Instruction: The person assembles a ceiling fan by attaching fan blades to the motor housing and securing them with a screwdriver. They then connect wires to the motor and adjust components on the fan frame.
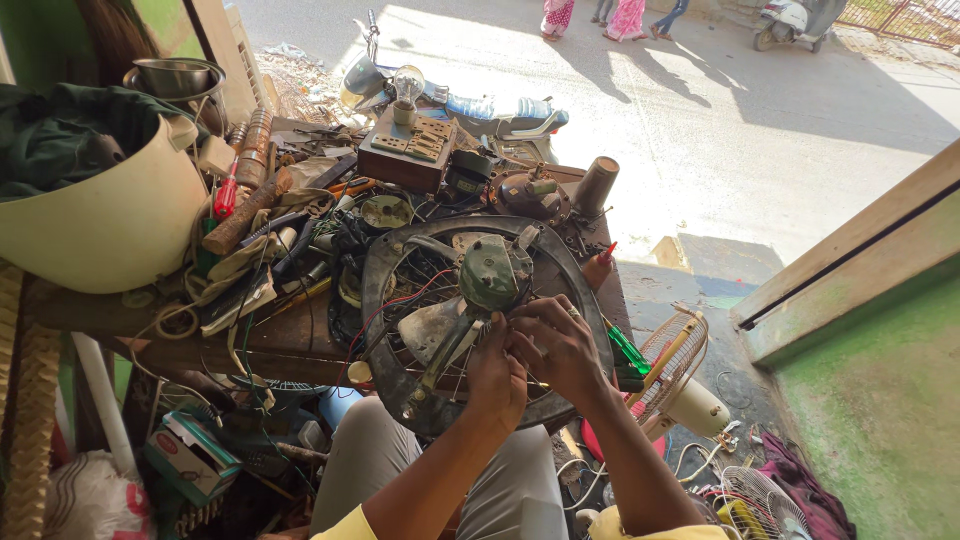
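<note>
Right now you're mid-repair on the fan [470,320], a round dark frame with wire guard, lying flat on the edge of the workbench [290,340] and partly over your lap. The green motor housing [490,272] sits at its hub, with red and black wires [400,300] trailing off to the left across the guard.

Both hands are bunched together just below and right of the motor. Your left hand [497,375] is curled, fingers pinched inward on something small at the guard; I can't tell what, it's hidden by the knuckles. Your right hand [560,345] is also curled, fingertips meeting the left's, apparently gripping the same small part or wire. Neither is open.

My read: you're on a fine fitting or wiring step at the motor mount. Next move likely needs a steady two-finger grip and the frame kept from sliding off the bench.

Forearms come in from bottom centre, wrists bent down, elbows close. A green-handled screwdriver [628,350] lies just right of your right hand, untouched.
</note>
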